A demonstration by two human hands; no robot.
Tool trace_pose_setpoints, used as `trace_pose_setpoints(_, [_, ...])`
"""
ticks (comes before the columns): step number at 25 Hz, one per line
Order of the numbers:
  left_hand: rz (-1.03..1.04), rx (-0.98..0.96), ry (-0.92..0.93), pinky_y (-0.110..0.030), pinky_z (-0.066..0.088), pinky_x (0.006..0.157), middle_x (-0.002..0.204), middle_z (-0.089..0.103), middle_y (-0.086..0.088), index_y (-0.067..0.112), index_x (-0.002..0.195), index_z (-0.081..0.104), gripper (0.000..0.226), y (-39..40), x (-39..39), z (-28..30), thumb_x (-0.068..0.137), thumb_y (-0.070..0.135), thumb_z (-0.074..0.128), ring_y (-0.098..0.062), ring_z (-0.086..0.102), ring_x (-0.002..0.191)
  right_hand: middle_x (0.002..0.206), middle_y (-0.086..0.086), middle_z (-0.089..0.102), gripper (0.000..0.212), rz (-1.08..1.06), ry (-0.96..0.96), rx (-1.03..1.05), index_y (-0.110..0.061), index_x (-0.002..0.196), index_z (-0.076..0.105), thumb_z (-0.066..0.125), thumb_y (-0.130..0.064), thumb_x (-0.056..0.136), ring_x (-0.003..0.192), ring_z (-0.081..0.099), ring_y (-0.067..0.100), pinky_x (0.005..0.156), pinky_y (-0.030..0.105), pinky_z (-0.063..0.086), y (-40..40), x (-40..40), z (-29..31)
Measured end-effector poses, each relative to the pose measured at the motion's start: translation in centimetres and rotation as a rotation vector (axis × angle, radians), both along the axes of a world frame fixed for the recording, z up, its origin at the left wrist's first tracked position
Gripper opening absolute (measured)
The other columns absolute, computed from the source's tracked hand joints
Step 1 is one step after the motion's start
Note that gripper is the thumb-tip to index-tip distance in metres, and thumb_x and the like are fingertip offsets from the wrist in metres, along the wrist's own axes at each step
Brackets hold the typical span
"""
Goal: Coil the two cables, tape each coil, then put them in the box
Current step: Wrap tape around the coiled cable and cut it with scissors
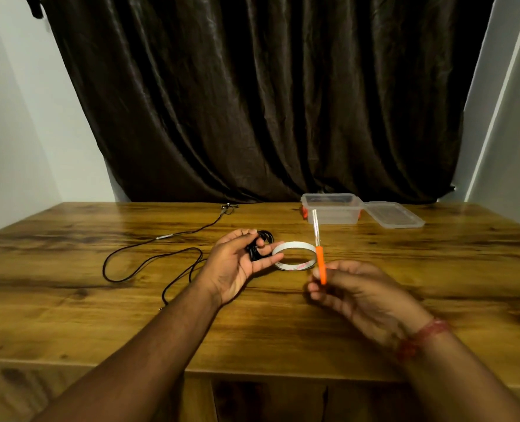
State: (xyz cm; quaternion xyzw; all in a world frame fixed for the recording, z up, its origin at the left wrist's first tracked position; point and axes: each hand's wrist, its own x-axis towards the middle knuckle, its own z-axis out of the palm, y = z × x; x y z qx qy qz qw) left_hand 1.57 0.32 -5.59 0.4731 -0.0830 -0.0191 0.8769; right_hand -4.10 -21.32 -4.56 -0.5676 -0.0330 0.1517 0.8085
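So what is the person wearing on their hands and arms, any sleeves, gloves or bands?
Both forearms are bare as far as the head view shows: no sleeves and no gloves. The left hand has no ring, watch or band in view. The right hand is blurred, but its wrist carries a red thread band, wrapped around it several times. No other markings show.

scene dim and warm-toned, lit from above and in front. soft sheen on the wooden surface point(283, 324) near the middle; glossy highlights along folds of the dark curtain point(267, 102). right hand point(356, 293) smeared by motion blur; left hand point(237, 263) sharper. faint shadows under both forearms. wide-angle distortion bends the walls and surface edges outward. lower corners fall off into darkness, detail lost there.
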Motion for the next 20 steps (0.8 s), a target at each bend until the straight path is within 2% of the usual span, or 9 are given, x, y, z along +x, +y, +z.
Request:
trace_pose_setpoints(4, [0.029,0.002,-0.004,-0.059,0.055,0.087,0.08,0.058,-0.015,0.003,0.089,0.054,0.012,0.1,0.3,-0.1,0.098,0.003,0.047,-0.038,0.071,0.094,0.079,0.015,0.067,0.026,0.125,0.03,-0.019,0.001,0.087,0.066,0.07,-0.024,0.08,0.066,0.065,0.02,0.065,0.03,0.058,4.8,-0.2,-0.4])
trace_pose_setpoints(7, [0.045,-0.013,-0.017,-0.058,0.057,0.083,0.079,0.057,-0.014,0.004,0.087,0.055,0.012,0.2,0.7,-0.3,0.097,0.003,0.048,-0.032,0.067,0.084,0.079,0.016,0.067,0.035,0.183,0.013,0.002,-0.002,0.083,0.065,0.065,-0.037,0.083,0.066,0.066,0.021,0.065,0.031,0.057,6.4,-0.1,-0.6])
trace_pose_setpoints(10, [0.026,-0.056,-0.025,-0.05,0.061,0.068,0.078,0.055,-0.016,0.003,0.084,0.053,0.012,0.3,0.7,-0.3,0.096,0.003,0.049,-0.039,0.058,0.098,0.085,0.019,0.068,0.051,0.276,0.028,-0.027,-0.001,0.084,0.067,0.061,-0.051,0.08,0.073,0.067,0.024,0.073,0.034,0.057,6.5,-0.1,-0.4])
trace_pose_setpoints(15, [0.032,-0.1,-0.024,-0.052,0.06,0.072,0.075,0.053,-0.014,0.003,0.085,0.052,0.013,0.1,1.0,-0.4,0.097,0.002,0.046,-0.044,0.044,0.11,0.092,0.021,0.069,0.053,0.361,0.011,-0.007,0.001,0.088,0.067,0.059,-0.051,0.08,0.081,0.068,0.026,0.077,0.035,0.057,6.4,-0.3,-0.8])
trace_pose_setpoints(18, [0.035,-0.118,-0.026,-0.053,0.059,0.073,0.077,0.053,-0.015,0.004,0.087,0.052,0.012,0.2,1.0,-0.4,0.097,0.002,0.047,-0.046,0.045,0.111,0.092,0.021,0.069,0.053,0.361,0.016,-0.007,0.002,0.089,0.067,0.06,-0.05,0.079,0.081,0.069,0.026,0.079,0.036,0.057,6.3,-0.4,-0.8])
trace_pose_setpoints(20, [0.025,-0.112,-0.035,-0.054,0.059,0.075,0.078,0.053,-0.015,0.004,0.086,0.052,0.012,0.3,0.9,-0.4,0.097,0.003,0.047,-0.046,0.053,0.108,0.091,0.022,0.069,0.054,0.337,0.019,-0.014,0.002,0.088,0.067,0.061,-0.051,0.077,0.08,0.068,0.026,0.078,0.036,0.057,6.4,-0.3,-0.7])
